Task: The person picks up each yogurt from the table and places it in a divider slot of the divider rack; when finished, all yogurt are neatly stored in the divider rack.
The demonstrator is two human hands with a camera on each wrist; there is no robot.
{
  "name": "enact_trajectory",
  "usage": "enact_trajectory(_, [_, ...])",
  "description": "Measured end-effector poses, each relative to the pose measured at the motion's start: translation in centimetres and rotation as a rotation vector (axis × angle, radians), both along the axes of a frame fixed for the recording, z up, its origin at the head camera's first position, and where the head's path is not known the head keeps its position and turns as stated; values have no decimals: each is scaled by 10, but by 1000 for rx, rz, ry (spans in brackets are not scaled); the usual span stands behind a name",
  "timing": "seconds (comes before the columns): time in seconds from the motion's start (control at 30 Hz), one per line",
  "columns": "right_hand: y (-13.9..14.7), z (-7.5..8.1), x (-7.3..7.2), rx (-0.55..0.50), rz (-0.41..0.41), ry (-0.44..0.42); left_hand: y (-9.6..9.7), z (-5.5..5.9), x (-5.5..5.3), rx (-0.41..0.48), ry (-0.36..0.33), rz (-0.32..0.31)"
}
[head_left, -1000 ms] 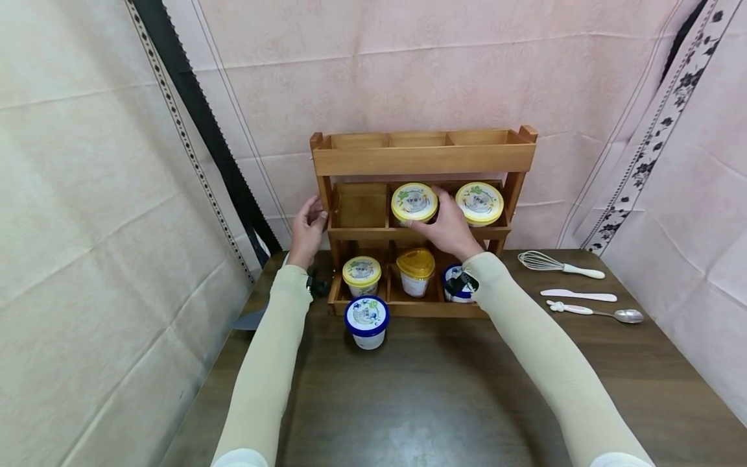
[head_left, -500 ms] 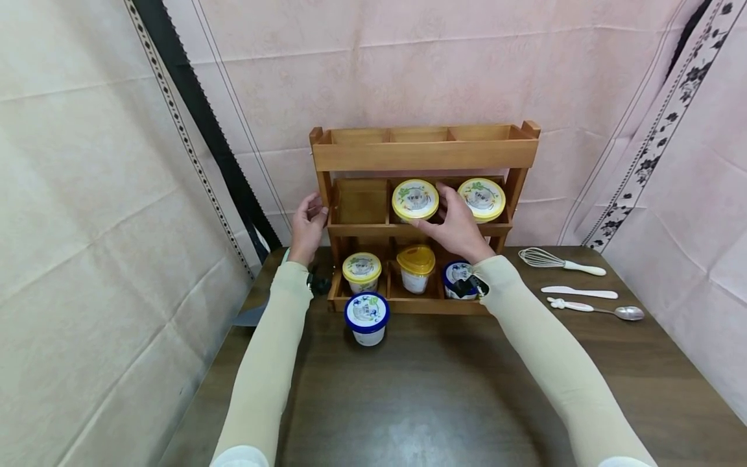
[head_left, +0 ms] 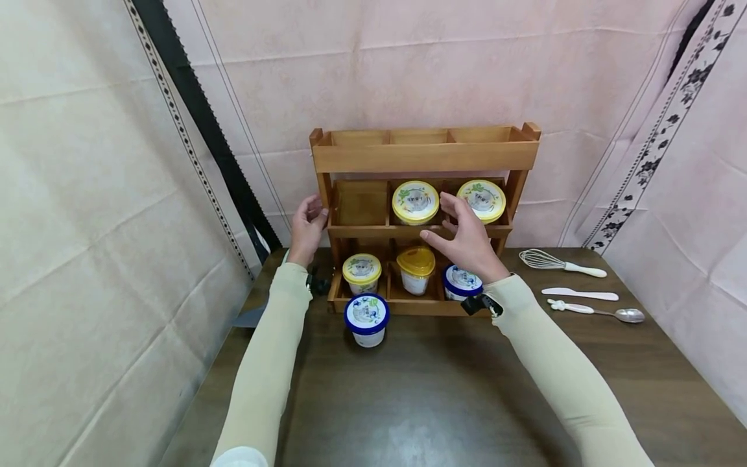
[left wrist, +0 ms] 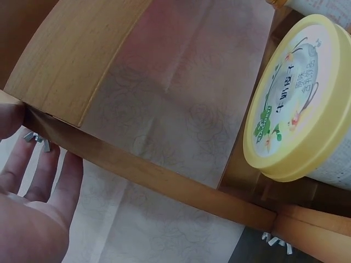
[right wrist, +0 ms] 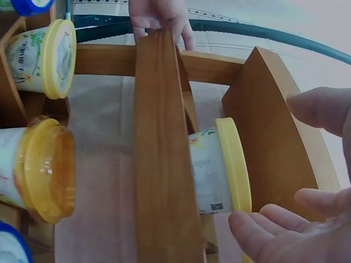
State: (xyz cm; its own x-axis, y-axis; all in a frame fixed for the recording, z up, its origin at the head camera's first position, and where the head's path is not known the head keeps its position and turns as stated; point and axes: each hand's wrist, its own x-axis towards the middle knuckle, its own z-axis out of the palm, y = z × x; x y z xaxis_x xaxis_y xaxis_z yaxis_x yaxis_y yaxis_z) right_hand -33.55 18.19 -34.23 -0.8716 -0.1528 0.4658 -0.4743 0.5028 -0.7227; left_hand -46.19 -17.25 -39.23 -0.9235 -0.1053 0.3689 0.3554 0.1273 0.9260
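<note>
A three-tier wooden rack stands at the back of the table. My left hand grips its left side, thumb on one face and fingers behind, as the left wrist view shows. My right hand is held in front of the middle tier, fingers and thumb spread, with nothing between them. Just left of its fingertips, a yellow-lidded tub sits in the middle compartment. Another yellow-lidded tub is in the right compartment, partly behind my fingers. The left compartment of this tier is bare.
The bottom tier holds a yellow-lidded tub, an amber-lidded cup and a blue-lidded tub. Another blue-lidded tub stands on the table in front. To the right lie a whisk, a white knife and a spoon.
My right hand has let go of the yellow-lidded tub in the middle compartment and drawn back to the right and slightly down, fingers spreading. The left hand stays on the rack's side.
</note>
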Motion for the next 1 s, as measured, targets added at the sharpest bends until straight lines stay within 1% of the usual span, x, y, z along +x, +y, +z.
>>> enact_trajectory(0.17, [4, -9, 9, -8, 21, 21, 1, 1, -1, 12, 20, 10])
enact_trajectory(0.37, [3, -23, 25, -47, 33, 37, 2, -1, -2, 26, 41, -5])
enact_trajectory(0.57, [-9, -40, 36, -48, 103, 46, 2, -2, -2, 25, 59, -1])
enact_trajectory(0.77, [-26, -64, 38, -36, 174, 5, 2, -2, -2, 13, 78, 10])
enact_trajectory(0.9, [-37, -81, 36, -11, 205, -30, 1, -1, -3, 10, 85, 12])
enact_trajectory(1.0, [-45, -90, 35, 3, 221, -59, 1, -1, -4, 6, 82, 8])
